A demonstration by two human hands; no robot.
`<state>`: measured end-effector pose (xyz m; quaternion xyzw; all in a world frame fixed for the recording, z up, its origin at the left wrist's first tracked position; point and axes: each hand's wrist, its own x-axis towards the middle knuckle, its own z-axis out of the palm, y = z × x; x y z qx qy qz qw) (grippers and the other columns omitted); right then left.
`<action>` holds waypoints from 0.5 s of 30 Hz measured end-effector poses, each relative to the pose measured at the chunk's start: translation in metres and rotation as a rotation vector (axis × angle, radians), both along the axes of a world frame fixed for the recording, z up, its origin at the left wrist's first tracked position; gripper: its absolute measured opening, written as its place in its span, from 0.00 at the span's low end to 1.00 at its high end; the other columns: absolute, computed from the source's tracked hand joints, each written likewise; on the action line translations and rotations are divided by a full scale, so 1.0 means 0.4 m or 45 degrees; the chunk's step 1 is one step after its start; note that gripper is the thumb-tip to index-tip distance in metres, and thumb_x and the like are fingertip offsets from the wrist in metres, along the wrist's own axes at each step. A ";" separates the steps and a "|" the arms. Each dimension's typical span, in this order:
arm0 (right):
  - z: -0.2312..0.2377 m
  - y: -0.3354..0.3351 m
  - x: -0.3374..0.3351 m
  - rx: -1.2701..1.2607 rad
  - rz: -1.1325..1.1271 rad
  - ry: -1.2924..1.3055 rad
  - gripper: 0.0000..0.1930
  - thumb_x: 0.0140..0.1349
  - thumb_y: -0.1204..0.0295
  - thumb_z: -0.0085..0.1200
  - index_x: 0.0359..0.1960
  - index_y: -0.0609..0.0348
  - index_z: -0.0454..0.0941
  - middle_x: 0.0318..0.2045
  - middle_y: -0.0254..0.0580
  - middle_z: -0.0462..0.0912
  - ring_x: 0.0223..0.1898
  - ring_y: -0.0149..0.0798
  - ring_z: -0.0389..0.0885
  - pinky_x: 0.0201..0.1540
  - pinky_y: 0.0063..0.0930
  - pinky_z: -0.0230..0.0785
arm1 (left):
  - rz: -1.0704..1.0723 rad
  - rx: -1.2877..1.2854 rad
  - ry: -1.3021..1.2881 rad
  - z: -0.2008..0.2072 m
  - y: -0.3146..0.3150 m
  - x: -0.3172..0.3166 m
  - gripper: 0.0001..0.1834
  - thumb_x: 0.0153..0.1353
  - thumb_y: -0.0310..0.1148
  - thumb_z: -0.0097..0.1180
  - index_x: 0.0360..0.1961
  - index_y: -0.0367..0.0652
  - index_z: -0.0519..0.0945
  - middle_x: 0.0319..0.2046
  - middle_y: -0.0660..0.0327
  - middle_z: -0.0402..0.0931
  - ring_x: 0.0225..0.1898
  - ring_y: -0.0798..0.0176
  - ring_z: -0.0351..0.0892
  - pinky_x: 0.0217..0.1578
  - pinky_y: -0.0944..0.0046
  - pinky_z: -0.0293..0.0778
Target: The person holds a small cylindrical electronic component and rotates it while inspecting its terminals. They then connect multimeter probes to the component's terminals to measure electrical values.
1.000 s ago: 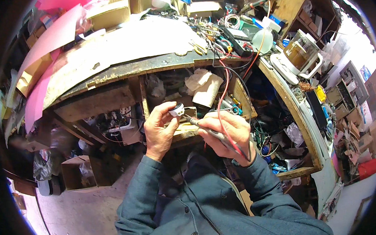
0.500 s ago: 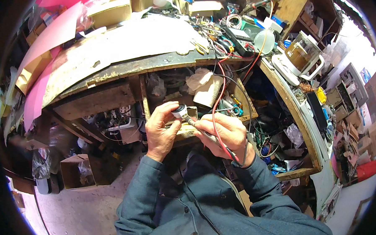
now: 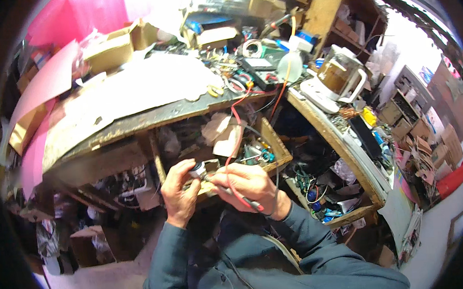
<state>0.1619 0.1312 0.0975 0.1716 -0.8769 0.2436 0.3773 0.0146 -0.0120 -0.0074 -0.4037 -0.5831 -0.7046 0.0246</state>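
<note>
My left hand (image 3: 179, 196) pinches a small round part (image 3: 197, 171), whitish with a dark top, between thumb and fingers. Its exact kind is not clear. My right hand (image 3: 251, 187) is closed round the test probes (image 3: 254, 205), their tips against or very close to the part; fingers hide the contact. A red lead (image 3: 237, 131) and a dark grey lead (image 3: 277, 168) run from the probes up to the bench. There, near their far ends, lies a black meter-like device (image 3: 262, 73). Both hands are in front of an open drawer (image 3: 280, 142).
A worn bench (image 3: 137, 120) carries a pale sheet (image 3: 136, 84), yellow-handled pliers (image 3: 215, 90) and tangled wires. On the right stands a glass jug (image 3: 337, 75) of brown liquid. A second open drawer (image 3: 363, 208) holds wires and scraps. Cardboard box (image 3: 91, 246) at lower left.
The view has shifted, so the bench and drawers sit lower and further left. Both hands keep their grip, and the right hand has turned so the probes lie flatter.
</note>
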 end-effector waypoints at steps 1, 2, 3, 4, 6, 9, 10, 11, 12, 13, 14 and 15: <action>0.005 -0.002 -0.004 -0.005 0.028 0.024 0.17 0.58 0.81 0.73 0.50 0.64 0.86 0.39 0.50 0.88 0.35 0.50 0.89 0.38 0.36 0.83 | 0.000 -0.014 -0.011 -0.002 -0.006 0.000 0.24 0.57 0.13 0.63 0.56 0.37 0.84 0.56 0.53 0.83 0.56 0.57 0.86 0.57 0.59 0.85; 0.007 -0.001 -0.006 -0.023 0.057 0.000 0.16 0.59 0.80 0.73 0.49 0.65 0.86 0.39 0.50 0.87 0.36 0.50 0.89 0.38 0.36 0.83 | 0.001 -0.028 -0.022 -0.001 -0.007 0.000 0.23 0.57 0.13 0.63 0.55 0.36 0.84 0.55 0.53 0.83 0.56 0.57 0.86 0.56 0.60 0.85; 0.009 0.004 -0.009 -0.015 0.061 0.002 0.16 0.59 0.80 0.72 0.49 0.66 0.86 0.39 0.51 0.87 0.35 0.50 0.89 0.38 0.36 0.83 | -0.004 -0.017 -0.031 0.008 -0.005 0.001 0.22 0.58 0.13 0.64 0.55 0.36 0.84 0.55 0.53 0.83 0.54 0.58 0.87 0.55 0.61 0.86; 0.005 0.008 -0.011 -0.008 0.066 -0.002 0.15 0.60 0.80 0.72 0.49 0.66 0.86 0.39 0.51 0.87 0.35 0.50 0.89 0.38 0.36 0.82 | 0.009 -0.036 -0.038 0.012 -0.006 0.006 0.22 0.58 0.14 0.64 0.54 0.36 0.84 0.54 0.54 0.83 0.53 0.60 0.87 0.54 0.61 0.86; 0.003 0.014 -0.013 0.003 0.050 -0.009 0.14 0.61 0.79 0.72 0.47 0.67 0.86 0.36 0.50 0.85 0.33 0.50 0.87 0.36 0.36 0.81 | 0.017 -0.051 -0.026 0.008 -0.003 0.006 0.21 0.58 0.14 0.64 0.54 0.36 0.84 0.54 0.54 0.83 0.52 0.60 0.88 0.54 0.62 0.86; 0.003 0.012 -0.012 0.007 0.029 0.014 0.12 0.61 0.79 0.72 0.45 0.67 0.86 0.34 0.50 0.85 0.32 0.50 0.87 0.34 0.36 0.81 | 0.009 -0.080 0.012 0.004 0.000 0.010 0.21 0.58 0.15 0.65 0.54 0.36 0.83 0.53 0.55 0.83 0.51 0.60 0.88 0.53 0.62 0.86; 0.003 0.011 -0.009 -0.002 0.029 0.009 0.11 0.61 0.79 0.72 0.44 0.67 0.86 0.34 0.49 0.85 0.32 0.49 0.87 0.34 0.36 0.81 | 0.008 -0.088 0.022 0.004 0.000 0.013 0.21 0.58 0.15 0.65 0.54 0.36 0.83 0.53 0.55 0.83 0.51 0.60 0.88 0.53 0.62 0.86; 0.005 0.012 -0.008 -0.010 0.029 0.004 0.11 0.61 0.79 0.72 0.44 0.67 0.86 0.34 0.49 0.85 0.32 0.49 0.87 0.34 0.36 0.81 | -0.005 -0.092 0.029 0.001 -0.001 0.011 0.22 0.58 0.15 0.66 0.54 0.35 0.83 0.53 0.54 0.82 0.51 0.61 0.88 0.52 0.62 0.87; 0.009 0.015 -0.009 0.000 0.035 0.012 0.11 0.61 0.79 0.72 0.43 0.67 0.85 0.34 0.49 0.85 0.32 0.49 0.87 0.34 0.36 0.81 | -0.002 -0.117 0.039 0.004 -0.002 0.010 0.22 0.58 0.16 0.68 0.55 0.36 0.83 0.53 0.56 0.82 0.52 0.61 0.87 0.54 0.62 0.86; 0.009 0.017 -0.009 0.008 0.039 0.016 0.10 0.61 0.79 0.72 0.43 0.67 0.85 0.34 0.49 0.85 0.32 0.49 0.88 0.33 0.36 0.81 | 0.000 -0.145 0.046 0.006 -0.004 0.011 0.22 0.58 0.17 0.69 0.56 0.36 0.83 0.54 0.57 0.83 0.53 0.62 0.86 0.55 0.62 0.85; 0.011 0.019 -0.009 0.015 0.045 0.020 0.10 0.61 0.79 0.72 0.42 0.67 0.85 0.34 0.49 0.85 0.32 0.49 0.88 0.33 0.36 0.81 | 0.004 -0.172 0.053 0.009 -0.006 0.011 0.23 0.59 0.17 0.71 0.56 0.37 0.83 0.54 0.59 0.83 0.54 0.63 0.86 0.56 0.62 0.84; 0.017 0.016 -0.009 0.013 0.049 0.034 0.10 0.61 0.79 0.72 0.43 0.67 0.85 0.34 0.49 0.86 0.32 0.48 0.88 0.33 0.36 0.81 | 0.000 -0.163 0.046 0.018 -0.009 0.015 0.22 0.59 0.18 0.72 0.56 0.36 0.83 0.55 0.58 0.82 0.55 0.62 0.85 0.56 0.62 0.84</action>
